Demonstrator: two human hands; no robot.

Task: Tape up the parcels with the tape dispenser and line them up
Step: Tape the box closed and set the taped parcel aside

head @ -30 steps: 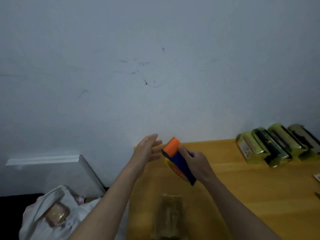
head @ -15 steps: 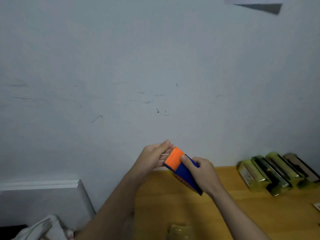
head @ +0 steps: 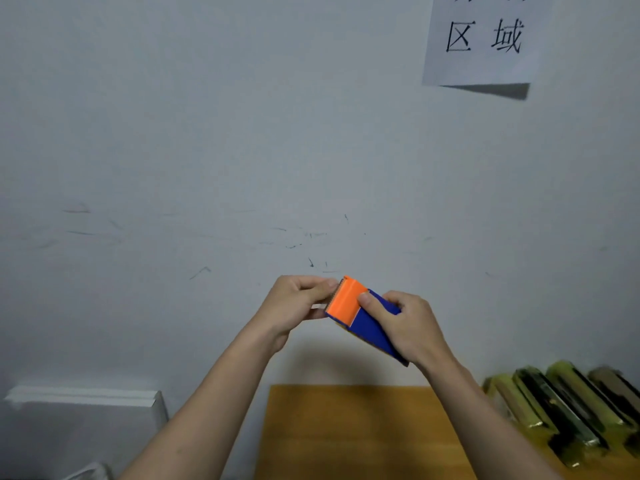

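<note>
Head view, tape dispenser [head: 360, 317] gripped between both hands, raised above table [head: 346, 431]

left hand [head: 298, 301]: raised in front of the wall, fingers curled, fingertips pinching at the orange end of the tape dispenser [head: 363, 317] | right hand [head: 408, 327]: raised level with it, gripping the dispenser's blue body, thumb on top | forearms: both bare, converging upward

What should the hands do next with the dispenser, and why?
Probably the left hand should pull the tape end out from the dispenser. Its fingers pinch at the orange toothed end, the right hand grips the blue body, both held up above the table, so no tape is drawn yet.
</note>
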